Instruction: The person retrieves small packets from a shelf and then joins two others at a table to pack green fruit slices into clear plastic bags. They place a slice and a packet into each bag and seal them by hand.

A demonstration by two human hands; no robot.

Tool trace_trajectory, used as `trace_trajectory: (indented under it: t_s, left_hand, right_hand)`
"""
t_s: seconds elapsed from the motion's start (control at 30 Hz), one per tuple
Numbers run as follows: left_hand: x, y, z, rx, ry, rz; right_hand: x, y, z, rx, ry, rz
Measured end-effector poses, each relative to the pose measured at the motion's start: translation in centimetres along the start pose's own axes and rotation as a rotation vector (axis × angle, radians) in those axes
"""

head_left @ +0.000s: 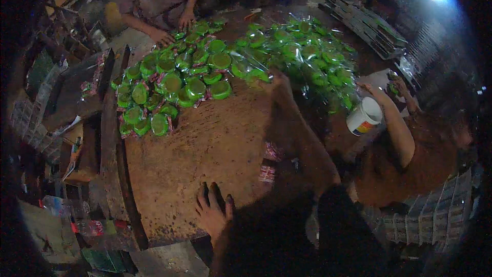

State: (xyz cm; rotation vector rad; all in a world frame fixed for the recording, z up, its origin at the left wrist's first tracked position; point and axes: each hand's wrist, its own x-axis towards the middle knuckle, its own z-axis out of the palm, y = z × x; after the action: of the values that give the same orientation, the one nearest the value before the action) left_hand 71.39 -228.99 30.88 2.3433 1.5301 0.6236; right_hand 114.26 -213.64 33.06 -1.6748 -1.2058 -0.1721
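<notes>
My left hand (212,213) lies near the table's front edge with its fingers spread, holding nothing. Stretched out across the table, my right hand (279,84) is closed on a clear-wrapped green round item (260,75) at the front of the heap. Its fingertips are dim and partly hidden. Around it lie many more green round items (196,88), with pink-and-white paper showing inside the clear wrapping. To the right, the pile of clear-wrapped green packs (312,54) is loose and shiny. Two small pink-and-white printed papers (266,173) lie beside my right forearm.
Across the wooden table (189,159), another person's hands (163,37) are at the heap. At the right, a second person's arm (392,115) reaches past a white bucket (365,117). A raised wooden edge (115,149) borders the left side. Stacked metal racks (366,25) stand behind.
</notes>
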Motion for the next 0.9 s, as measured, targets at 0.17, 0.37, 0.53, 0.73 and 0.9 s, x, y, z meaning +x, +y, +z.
trace_trajectory:
  t_s: [0.17, 0.37, 0.53, 0.73, 0.9]
  left_hand:
    - [-1.4, -1.9, 0.7, -0.039, 0.019, 0.112]
    - [-4.8, -2.9, -1.5, -1.433, -0.178, -0.096]
    - [-7.8, 0.2, -5.6, -1.33, -0.125, -0.329]
    - [-10.2, 1.4, -7.7, -1.443, -0.05, -0.386]
    - [-10.5, -0.4, -9.4, -1.064, 0.005, -0.092]
  right_hand:
    - [-14.4, -14.0, -6.0, 0.418, -0.092, 0.133]
    - [-27.7, -23.4, -8.2, 0.562, -0.261, 0.387]
    - [-32.6, -27.6, -10.0, 0.168, -0.324, 0.204]
    - [-34.7, -29.9, -9.7, 0.395, -0.324, 0.181]
    - [-35.2, -28.9, -10.2, 0.694, -0.45, 0.311]
